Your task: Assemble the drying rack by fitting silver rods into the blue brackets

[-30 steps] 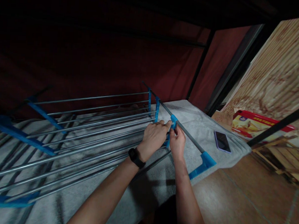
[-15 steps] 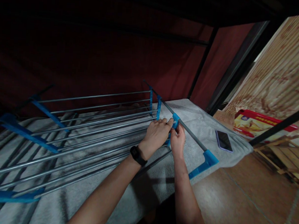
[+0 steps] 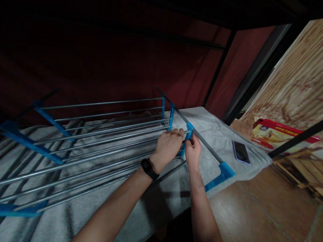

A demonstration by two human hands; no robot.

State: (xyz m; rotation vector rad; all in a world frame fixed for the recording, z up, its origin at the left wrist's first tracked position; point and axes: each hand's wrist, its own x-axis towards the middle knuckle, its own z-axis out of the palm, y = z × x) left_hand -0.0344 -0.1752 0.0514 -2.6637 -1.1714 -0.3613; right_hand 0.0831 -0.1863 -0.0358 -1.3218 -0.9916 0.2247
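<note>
A drying rack of grey metal rods (image 3: 107,138) and blue plastic brackets lies across a grey blanket. My left hand (image 3: 169,144), with a black watch at the wrist, is closed over one rod, whose end shows beside the knuckles at the blue bracket (image 3: 189,131). Close on its right, my right hand (image 3: 193,151) pinches that bracket from below, thumb and fingers together. A thicker grey tube (image 3: 207,144) passes through the bracket's top and ends in a blue corner piece (image 3: 226,172). My fingertips and the bracket's lower part are partly hidden.
On the blanket (image 3: 213,127) to the right lies a phone (image 3: 241,152). Beyond the blanket's edge are a red and yellow box (image 3: 284,135) and a wooden slatted piece (image 3: 306,170) on the tiled floor. Dark frame bars (image 3: 218,73) stand around the bed.
My left hand has drawn slightly left off the bracket, so the rod's end now shows between them. My right hand stays at the bracket, its fingers shifted a little.
</note>
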